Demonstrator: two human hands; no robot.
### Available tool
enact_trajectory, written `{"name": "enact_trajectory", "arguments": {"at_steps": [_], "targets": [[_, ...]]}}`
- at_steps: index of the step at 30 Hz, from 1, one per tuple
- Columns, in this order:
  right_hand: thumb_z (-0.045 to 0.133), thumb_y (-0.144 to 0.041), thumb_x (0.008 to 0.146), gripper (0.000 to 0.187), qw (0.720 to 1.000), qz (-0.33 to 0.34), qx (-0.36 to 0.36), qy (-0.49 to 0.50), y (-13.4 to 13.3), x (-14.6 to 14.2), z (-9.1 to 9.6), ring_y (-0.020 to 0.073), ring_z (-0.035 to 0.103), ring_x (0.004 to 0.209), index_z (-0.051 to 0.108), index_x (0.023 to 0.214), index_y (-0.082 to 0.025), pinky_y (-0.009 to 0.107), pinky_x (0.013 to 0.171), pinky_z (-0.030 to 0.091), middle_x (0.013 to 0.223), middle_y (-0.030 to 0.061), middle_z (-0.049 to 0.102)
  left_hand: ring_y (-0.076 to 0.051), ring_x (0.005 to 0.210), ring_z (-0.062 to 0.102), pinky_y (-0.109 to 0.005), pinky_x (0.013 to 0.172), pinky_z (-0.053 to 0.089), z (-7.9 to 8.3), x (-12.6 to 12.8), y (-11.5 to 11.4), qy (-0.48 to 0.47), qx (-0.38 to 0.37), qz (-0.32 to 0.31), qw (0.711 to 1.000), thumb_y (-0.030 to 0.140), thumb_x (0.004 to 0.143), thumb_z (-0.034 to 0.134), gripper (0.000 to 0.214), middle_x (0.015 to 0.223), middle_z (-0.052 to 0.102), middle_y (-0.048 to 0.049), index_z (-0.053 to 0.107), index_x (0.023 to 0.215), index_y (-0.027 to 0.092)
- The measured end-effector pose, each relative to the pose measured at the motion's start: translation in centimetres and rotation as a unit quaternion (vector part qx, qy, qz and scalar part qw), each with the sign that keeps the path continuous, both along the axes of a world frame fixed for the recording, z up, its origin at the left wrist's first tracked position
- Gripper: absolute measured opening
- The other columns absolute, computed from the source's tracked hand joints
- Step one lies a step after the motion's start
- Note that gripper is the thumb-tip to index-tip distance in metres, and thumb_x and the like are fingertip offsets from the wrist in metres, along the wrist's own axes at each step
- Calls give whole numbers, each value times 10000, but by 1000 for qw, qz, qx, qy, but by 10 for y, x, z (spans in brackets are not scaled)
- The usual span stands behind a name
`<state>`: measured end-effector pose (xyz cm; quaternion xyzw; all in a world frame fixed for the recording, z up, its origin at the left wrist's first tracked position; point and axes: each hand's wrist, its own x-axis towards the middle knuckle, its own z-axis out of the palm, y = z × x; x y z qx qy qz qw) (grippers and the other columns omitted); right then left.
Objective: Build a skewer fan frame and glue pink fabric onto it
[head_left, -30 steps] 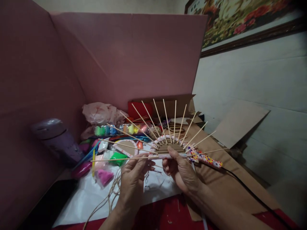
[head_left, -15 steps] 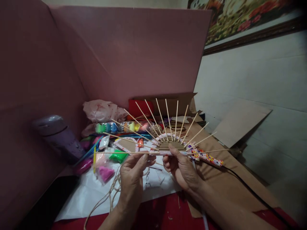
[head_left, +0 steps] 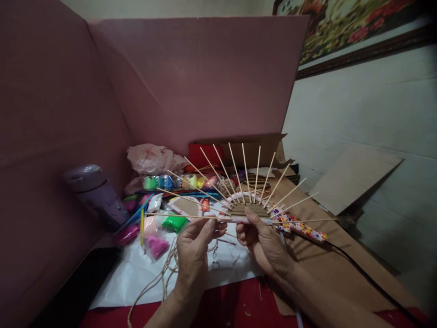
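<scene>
I hold up a half-round cardboard piece (head_left: 248,210) with several thin wooden skewers (head_left: 243,171) fanning out of its curved edge. My right hand (head_left: 264,243) grips its flat lower edge, thumb pressed on the front. My left hand (head_left: 194,243) pinches the leftmost, nearly level skewer (head_left: 177,216) close to the cardboard, fingers closed. Thin jute twine (head_left: 160,280) trails down from under my left hand across the white paper.
Pink board walls (head_left: 191,77) close off the back and left. A purple bottle (head_left: 94,193), packets of coloured clay (head_left: 170,182), a crumpled plastic bag (head_left: 150,159), a patterned glue gun (head_left: 303,230) with black cord and a cardboard box (head_left: 252,148) lie on the table.
The view has shifted slightly, so the fan and both hands sit a little further right. My grips on the cardboard and the skewer are the same.
</scene>
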<state>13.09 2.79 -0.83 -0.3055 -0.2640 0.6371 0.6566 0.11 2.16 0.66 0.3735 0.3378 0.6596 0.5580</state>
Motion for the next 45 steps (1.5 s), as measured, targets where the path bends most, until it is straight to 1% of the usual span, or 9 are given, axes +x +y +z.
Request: {"name": "enact_trajectory", "arguments": {"at_steps": [5,8,17,21,32,39,45], "targets": [[623,-405,672,284,1000,18,-2,4,2,1,-2,83,477,436,572,609,-134,190,399,348,517,17,584,-191,661,643,-304,621,504,0,0,1,-4,-3,-1,1000,193,670,635,131,697,678,-68,626,774,114],[632,-402,663,279,1000,13,-2,7,1,1,-2,84,480,440,573,609,-134,190,404,354,522,21,591,-191,663,642,-306,627,503,-1,1,2,-7,-3,-3,1000,198,663,640,138,699,676,-71,625,770,112],[639,-365,667,228,1000,15,5,26,0,0,-3,90,487,448,580,684,-146,191,410,357,538,20,595,-167,666,632,-292,646,489,-5,0,3,3,5,-5,1000,193,680,627,122,711,665,-53,616,774,116],[622,-355,688,217,999,26,2,32,-1,0,-3,87,487,456,581,675,-142,185,418,360,534,19,592,-160,652,628,-293,644,488,-5,0,4,-1,3,-4,1000,186,680,629,110,700,658,-38,604,766,123],[607,-331,706,208,1000,19,2,21,-1,-1,-2,89,479,445,570,638,-138,193,413,356,535,21,592,-150,629,626,-276,632,486,-4,0,5,8,-5,6,1000,195,663,644,122,680,657,-32,603,752,123],[612,-308,702,191,1000,15,-1,23,-2,-1,1,89,481,448,577,635,-133,193,417,361,528,16,589,-152,643,623,-282,647,482,-3,0,5,18,4,-9,1000,185,667,637,115,696,664,-48,624,756,113],[592,-297,721,186,999,24,4,24,-1,0,-3,88,485,455,574,629,-136,189,418,356,536,18,591,-161,641,628,-289,646,486,-3,0,4,34,-3,-2,999,191,657,644,133,694,668,-53,626,763,112]]}}
